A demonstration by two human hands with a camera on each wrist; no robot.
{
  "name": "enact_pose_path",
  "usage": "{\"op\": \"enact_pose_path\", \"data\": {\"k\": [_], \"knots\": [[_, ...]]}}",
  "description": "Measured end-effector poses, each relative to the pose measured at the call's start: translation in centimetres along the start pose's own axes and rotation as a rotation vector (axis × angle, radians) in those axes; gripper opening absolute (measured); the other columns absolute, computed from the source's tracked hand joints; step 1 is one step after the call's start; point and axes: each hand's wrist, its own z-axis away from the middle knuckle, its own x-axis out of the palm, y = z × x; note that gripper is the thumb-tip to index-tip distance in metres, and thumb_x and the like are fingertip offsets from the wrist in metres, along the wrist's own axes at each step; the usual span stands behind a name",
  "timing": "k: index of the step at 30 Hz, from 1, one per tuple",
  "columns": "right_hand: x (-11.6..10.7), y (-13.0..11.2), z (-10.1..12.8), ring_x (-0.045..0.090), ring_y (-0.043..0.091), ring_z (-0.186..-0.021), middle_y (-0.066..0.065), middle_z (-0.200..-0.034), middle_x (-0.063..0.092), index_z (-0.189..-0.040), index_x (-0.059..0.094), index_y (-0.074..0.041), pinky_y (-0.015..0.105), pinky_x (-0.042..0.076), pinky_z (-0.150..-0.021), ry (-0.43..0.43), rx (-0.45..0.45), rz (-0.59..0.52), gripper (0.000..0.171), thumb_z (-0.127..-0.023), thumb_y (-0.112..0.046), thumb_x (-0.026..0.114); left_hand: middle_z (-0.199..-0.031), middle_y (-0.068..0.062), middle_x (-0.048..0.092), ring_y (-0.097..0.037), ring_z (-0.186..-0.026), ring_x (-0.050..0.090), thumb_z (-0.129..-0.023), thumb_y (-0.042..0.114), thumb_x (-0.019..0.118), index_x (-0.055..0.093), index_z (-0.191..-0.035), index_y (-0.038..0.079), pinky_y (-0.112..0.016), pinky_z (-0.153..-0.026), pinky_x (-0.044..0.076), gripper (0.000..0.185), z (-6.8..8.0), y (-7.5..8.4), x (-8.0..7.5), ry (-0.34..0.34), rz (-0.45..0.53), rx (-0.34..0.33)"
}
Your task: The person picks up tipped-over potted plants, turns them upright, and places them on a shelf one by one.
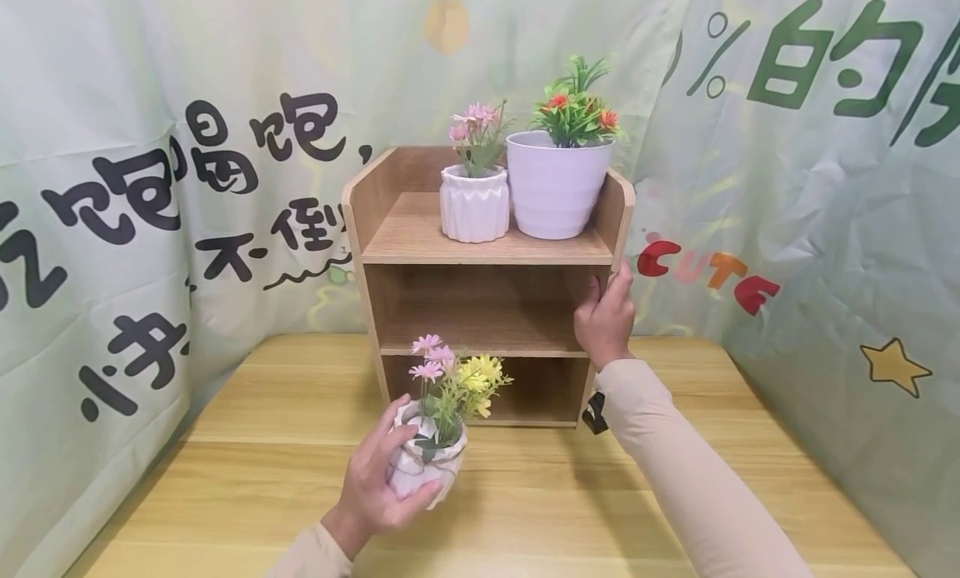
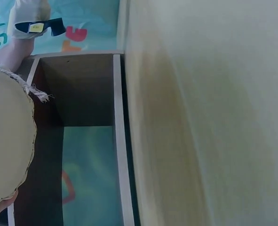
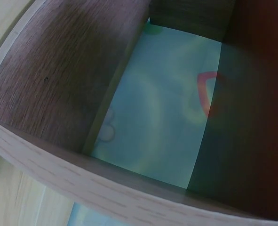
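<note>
My left hand (image 1: 375,478) grips a small white flowerpot (image 1: 427,470) with pink and yellow flowers (image 1: 457,374) and twine round it. The pot is tilted, in front of the lower part of a wooden shelf (image 1: 495,249). In the left wrist view the round base of the pot (image 2: 9,136) faces the camera, with a frayed twine end beside it. My right hand (image 1: 606,316) holds the shelf's right side panel at the middle tier, thumb inside the edge. The right wrist view shows the inside of a shelf compartment (image 3: 49,80), with that hand out of sight.
On the top tier stand a white ribbed pot (image 1: 475,207) with pink flowers and a larger white pot (image 1: 558,186) with red-orange flowers. The shelf stands on a wooden table (image 1: 285,445). Printed curtains (image 1: 262,45) hang behind and on both sides.
</note>
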Motion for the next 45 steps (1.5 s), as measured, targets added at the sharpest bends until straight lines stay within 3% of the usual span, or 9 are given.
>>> {"op": "enact_pose_path", "data": {"k": [12, 26, 35, 45], "knots": [[-0.1, -0.1, 0.0, 0.060, 0.050, -0.099, 0.035, -0.111, 0.058, -0.135, 0.032, 0.003, 0.060, 0.049, -0.084, -0.002, 0.003, -0.002, 0.042, -0.098, -0.009, 0.048, -0.114, -0.041, 0.054, -0.043, -0.095, 0.064, -0.086, 0.044, 0.067, 0.054, -0.105, -0.012, -0.037, -0.074, 0.055, 0.060, -1.9, -0.4, -0.1, 0.056, -0.009, 0.014], [-0.2, -0.1, 0.0, 0.061, 0.052, -0.096, 0.034, -0.111, 0.058, -0.136, 0.032, 0.002, 0.061, 0.049, -0.081, -0.016, 0.017, 0.006, 0.043, -0.098, -0.012, 0.048, -0.108, -0.044, 0.054, -0.052, -0.084, 0.062, -0.087, 0.046, 0.064, 0.053, -0.104, -0.010, -0.042, -0.062, 0.056, 0.060, -4.2, -1.7, -0.6, 0.095, -0.093, 0.057], [-0.1, -0.2, 0.3, 0.061, 0.052, -0.096, 0.034, -0.111, 0.058, -0.136, 0.033, 0.002, 0.061, 0.048, -0.082, -0.002, 0.024, 0.000, 0.044, -0.097, -0.011, 0.050, -0.111, -0.041, 0.056, -0.053, -0.088, 0.062, -0.086, 0.047, 0.066, 0.055, -0.103, -0.010, -0.043, -0.061, 0.056, 0.060, -5.8, -2.2, -0.8, 0.132, -0.131, 0.038], [-0.1, 0.0, 0.1, 0.061, 0.052, -0.093, 0.034, -0.110, 0.059, -0.136, 0.033, 0.001, 0.061, 0.049, -0.079, -0.002, -0.001, 0.001, 0.043, -0.097, -0.011, 0.048, -0.112, -0.042, 0.056, -0.051, -0.092, 0.063, -0.084, 0.047, 0.069, 0.055, -0.102, -0.010, -0.043, -0.076, 0.054, 0.061, -7.8, -2.9, -0.7, 0.212, -0.157, 0.012]]}}
